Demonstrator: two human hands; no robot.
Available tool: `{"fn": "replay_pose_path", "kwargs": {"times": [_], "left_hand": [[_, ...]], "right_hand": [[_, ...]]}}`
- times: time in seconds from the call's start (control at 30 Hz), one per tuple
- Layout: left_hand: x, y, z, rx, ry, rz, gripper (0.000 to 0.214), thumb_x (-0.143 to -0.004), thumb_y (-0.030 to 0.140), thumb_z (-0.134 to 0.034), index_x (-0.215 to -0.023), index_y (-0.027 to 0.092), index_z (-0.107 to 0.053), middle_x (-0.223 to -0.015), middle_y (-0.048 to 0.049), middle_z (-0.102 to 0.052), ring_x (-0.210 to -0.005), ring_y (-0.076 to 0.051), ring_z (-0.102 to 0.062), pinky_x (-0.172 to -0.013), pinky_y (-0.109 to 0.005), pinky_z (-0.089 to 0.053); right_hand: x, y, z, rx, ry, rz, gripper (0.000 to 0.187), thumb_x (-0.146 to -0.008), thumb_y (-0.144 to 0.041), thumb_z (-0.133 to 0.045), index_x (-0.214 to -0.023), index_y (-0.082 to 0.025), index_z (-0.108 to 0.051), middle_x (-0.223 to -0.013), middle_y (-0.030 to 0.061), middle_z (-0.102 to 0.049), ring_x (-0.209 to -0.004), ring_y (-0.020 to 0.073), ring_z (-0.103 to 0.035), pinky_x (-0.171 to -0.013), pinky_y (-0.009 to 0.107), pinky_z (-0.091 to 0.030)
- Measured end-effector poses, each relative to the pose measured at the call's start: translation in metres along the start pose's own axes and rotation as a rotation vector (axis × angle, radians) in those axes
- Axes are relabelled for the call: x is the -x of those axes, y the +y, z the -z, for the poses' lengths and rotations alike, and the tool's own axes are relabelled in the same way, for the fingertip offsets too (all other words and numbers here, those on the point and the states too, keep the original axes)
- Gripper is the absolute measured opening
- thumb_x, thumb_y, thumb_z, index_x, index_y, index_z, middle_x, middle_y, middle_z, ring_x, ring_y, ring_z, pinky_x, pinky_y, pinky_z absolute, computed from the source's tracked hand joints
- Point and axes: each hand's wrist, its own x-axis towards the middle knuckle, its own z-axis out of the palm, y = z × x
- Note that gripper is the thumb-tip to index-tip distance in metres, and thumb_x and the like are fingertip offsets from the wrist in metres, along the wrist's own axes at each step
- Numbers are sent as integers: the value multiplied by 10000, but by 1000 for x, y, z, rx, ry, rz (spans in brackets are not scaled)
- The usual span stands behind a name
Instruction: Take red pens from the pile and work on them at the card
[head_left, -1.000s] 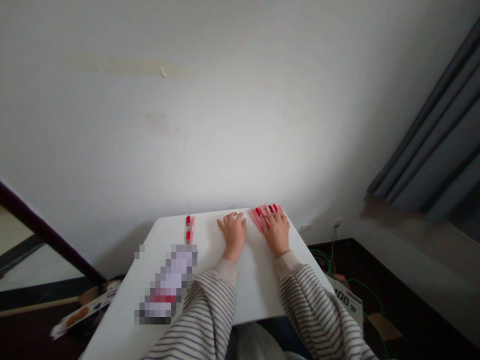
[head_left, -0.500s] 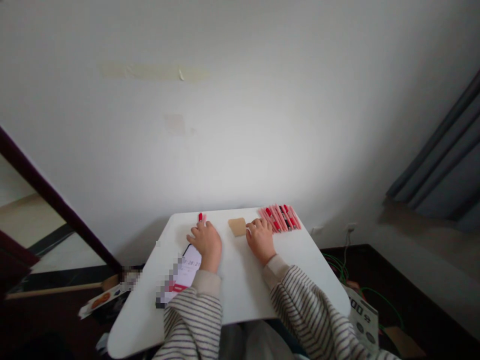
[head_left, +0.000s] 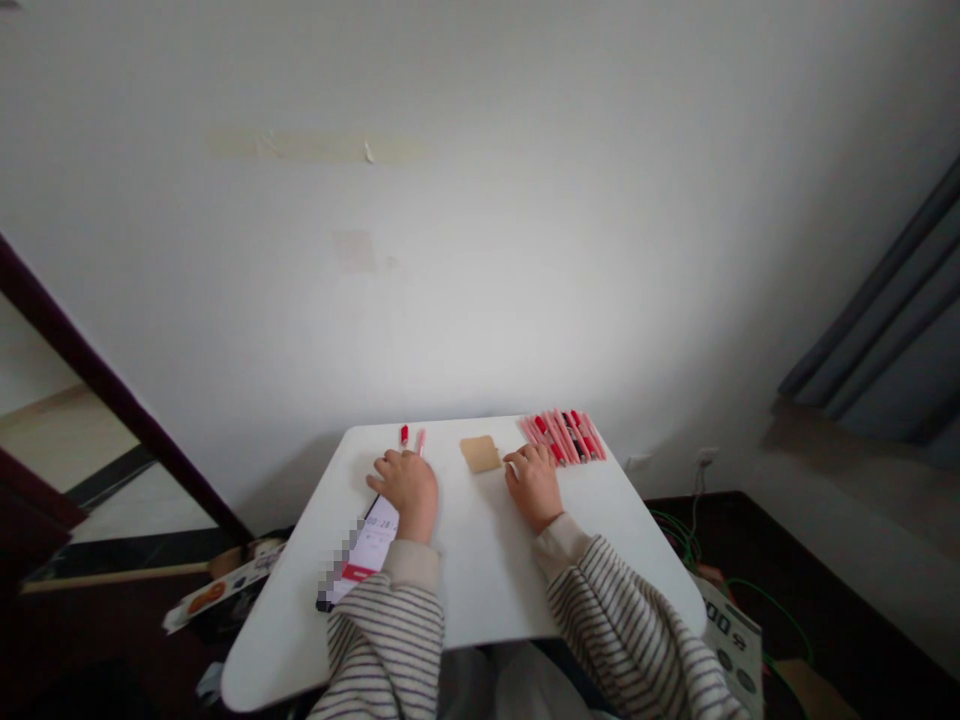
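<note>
My left hand rests on the white table with its fingers slightly bent, lying over the top end of a phone whose screen is lit. Two red pens lie just beyond its fingertips. My right hand lies flat, fingers spread. Its fingertips are beside a small tan square card and at the near end of a row of several pink and red pens. Neither hand grips anything. Striped sleeves cover both arms.
The table stands against a plain white wall. Grey curtains hang at the right. Green cables and a printed box lie on the dark floor to the right, a flat package to the left.
Both hands slid left from the pen row. My left hand has come to the phone, uncovering the tan card. The view shifted right.
</note>
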Motion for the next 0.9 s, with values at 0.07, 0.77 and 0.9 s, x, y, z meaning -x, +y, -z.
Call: {"fn": "replay_pose_path", "kwargs": {"times": [0.07, 0.77, 0.9], "left_hand": [[1, 0, 1, 20, 27, -19, 352, -877, 218, -368, -1005, 103, -675, -1100, -171, -592, -1103, -308, -474, -950, -522, -360], [22, 23, -2, 552, -114, -548, 168, -845, 389, -586, -871, 299, -726, -1216, -25, -605, -1198, -240, -429, -1082, -467, -302], [22, 23, -3, 552, -119, -522, 182, -841, 396, -593, -937, 305, -717, -1210, -33, -609, -1190, -241, -438, -1079, -470, -313]], "right_hand": [[0, 2, 0, -22, 18, -10, 161, -880, -183, -560, -929, -225, -707, -927, 75, -625, -971, 244, -477, -863, 376, -385], [-9, 21, 3, -138, 17, 85, 201, -927, -315, -563, -1061, -287, -710, -1008, 60, -664, -1046, 244, -478, -902, 384, -407], [-9, 24, 3, -165, -8, 51, 199, -941, -330, -539, -987, -276, -725, -902, 53, -672, -982, 237, -487, -854, 362, -396]]}}
